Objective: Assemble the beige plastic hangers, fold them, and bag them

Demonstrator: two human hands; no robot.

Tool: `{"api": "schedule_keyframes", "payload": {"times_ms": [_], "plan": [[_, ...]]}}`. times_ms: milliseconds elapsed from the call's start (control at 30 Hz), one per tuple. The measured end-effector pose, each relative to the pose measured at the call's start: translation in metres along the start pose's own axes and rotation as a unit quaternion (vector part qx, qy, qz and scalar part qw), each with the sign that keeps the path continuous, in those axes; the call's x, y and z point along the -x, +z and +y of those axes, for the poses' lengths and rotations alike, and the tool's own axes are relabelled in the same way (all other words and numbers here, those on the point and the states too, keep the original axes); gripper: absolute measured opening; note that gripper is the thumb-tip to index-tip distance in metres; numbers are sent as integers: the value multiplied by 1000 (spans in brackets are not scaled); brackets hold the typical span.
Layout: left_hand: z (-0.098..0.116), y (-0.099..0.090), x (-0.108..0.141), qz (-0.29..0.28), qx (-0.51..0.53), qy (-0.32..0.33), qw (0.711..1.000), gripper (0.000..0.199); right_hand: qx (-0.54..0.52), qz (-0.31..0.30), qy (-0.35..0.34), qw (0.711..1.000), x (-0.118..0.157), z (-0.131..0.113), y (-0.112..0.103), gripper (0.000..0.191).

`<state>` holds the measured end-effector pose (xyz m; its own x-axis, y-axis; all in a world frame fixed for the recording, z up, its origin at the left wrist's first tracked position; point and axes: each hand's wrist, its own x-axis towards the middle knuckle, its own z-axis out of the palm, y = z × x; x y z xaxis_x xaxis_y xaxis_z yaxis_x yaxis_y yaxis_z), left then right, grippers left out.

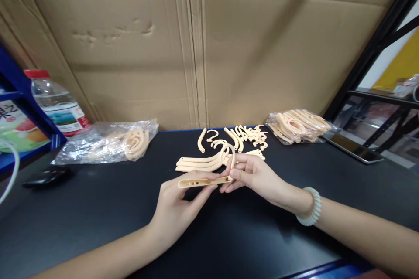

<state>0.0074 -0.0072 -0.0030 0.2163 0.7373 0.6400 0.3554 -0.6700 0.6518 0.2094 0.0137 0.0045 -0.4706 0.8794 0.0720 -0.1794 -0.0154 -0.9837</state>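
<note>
Beige hanger pc (203, 182) btwn both hands (176, 200) (255, 178)

Cream hanger arm (204, 182) (tabletop (81, 213) plain black)

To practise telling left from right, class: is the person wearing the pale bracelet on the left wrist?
No, the pale bracelet circles the wrist behind the right hand.

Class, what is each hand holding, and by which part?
The left hand holds a cream hollow piece along its length, between thumb and fingers; the right hand grips a curved hook near its lower end.
</note>
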Motion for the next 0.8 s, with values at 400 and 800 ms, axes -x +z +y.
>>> {"api": "schedule_keyframes", "payload": {"times_ms": [400, 800], "plan": [[9, 6, -8, 5, 201, -209, 957, 19, 42, 48, -73, 995, 1, 6, 3, 22], [16, 16, -5, -64, 292, -344, 890, 51, 56, 21, -76, 995, 1, 9, 5, 20]]}}
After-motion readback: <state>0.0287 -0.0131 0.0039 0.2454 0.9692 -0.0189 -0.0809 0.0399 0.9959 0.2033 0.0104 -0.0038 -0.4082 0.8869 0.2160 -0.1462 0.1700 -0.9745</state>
